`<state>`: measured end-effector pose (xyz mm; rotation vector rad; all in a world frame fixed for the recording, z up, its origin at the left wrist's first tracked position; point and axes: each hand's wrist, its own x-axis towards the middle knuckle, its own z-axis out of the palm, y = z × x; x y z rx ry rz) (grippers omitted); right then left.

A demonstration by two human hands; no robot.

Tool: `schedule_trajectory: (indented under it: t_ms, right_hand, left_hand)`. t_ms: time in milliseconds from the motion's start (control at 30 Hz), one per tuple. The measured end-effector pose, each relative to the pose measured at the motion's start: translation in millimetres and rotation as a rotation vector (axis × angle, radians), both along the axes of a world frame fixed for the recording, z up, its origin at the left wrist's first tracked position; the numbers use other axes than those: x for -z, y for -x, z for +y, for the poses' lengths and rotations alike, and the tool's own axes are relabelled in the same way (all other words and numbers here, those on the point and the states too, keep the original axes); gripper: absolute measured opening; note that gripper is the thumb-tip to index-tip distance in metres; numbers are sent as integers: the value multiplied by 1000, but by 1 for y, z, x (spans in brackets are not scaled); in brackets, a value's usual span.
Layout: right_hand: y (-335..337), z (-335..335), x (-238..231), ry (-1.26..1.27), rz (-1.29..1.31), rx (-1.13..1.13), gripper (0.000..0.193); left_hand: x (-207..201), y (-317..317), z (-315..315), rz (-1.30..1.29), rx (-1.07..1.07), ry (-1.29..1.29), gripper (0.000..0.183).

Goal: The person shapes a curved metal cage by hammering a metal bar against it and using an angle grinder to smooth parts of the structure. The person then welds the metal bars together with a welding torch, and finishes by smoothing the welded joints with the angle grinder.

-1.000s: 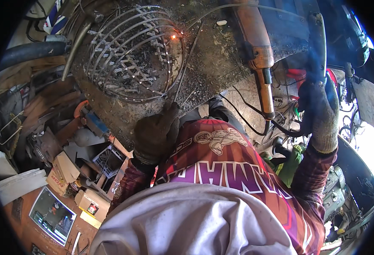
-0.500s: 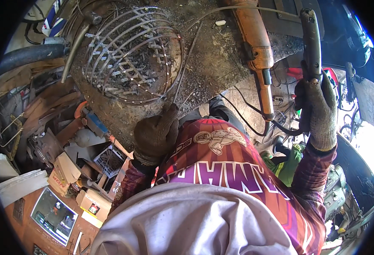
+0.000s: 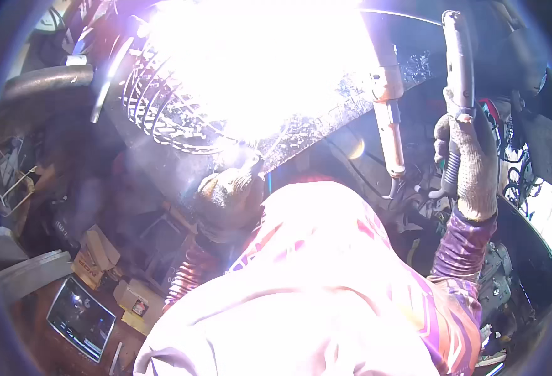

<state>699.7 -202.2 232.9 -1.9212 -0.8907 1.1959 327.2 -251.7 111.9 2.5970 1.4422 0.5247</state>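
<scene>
My gloved right hand (image 3: pixel 475 166) is wrapped round the handle of a welding electrode holder (image 3: pixel 459 62), raised at the right. From its top a thin welding electrode (image 3: pixel 407 15) runs left into a blinding white glare. My gloved left hand (image 3: pixel 229 194) is closed at the near edge of the metal table (image 3: pixel 326 138), by the rim of a round cage of bent metal rods (image 3: pixel 147 116). Glare hides whatever its fingertips pinch, along with the cage's far side. A long power tool (image 3: pixel 389 131) lies between my hands, its narrow end past the table edge.
A thick dark pipe (image 3: pixel 50 83) and a pale metal bar (image 3: pixel 110 81) are at the upper left. Cardboard boxes (image 3: pixel 139 307) and a framed glass panel (image 3: pixel 81 319) lie lower left. Cables (image 3: pixel 363 169) hang below the table at the right.
A very bright white light has flared over the table, washing out the cage, the tool and my shirt. Both hands stay in nearly the same places.
</scene>
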Motion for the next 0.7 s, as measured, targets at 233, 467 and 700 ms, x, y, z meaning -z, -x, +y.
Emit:
schedule_trajectory:
  t_ms: [233,467,700]
  right_hand:
    - [-13,-9,4,-205,11,20,36]
    - [-15,-10,13,-89,45,18,45]
    - [-13,-11,15,-68,82,42,45]
  left_hand:
    - [-5,0,5,-66,-8,208,39]
    - [-8,0,8,-131,19,185,48]
    - [-4,0,9,-155,-6,177,46]
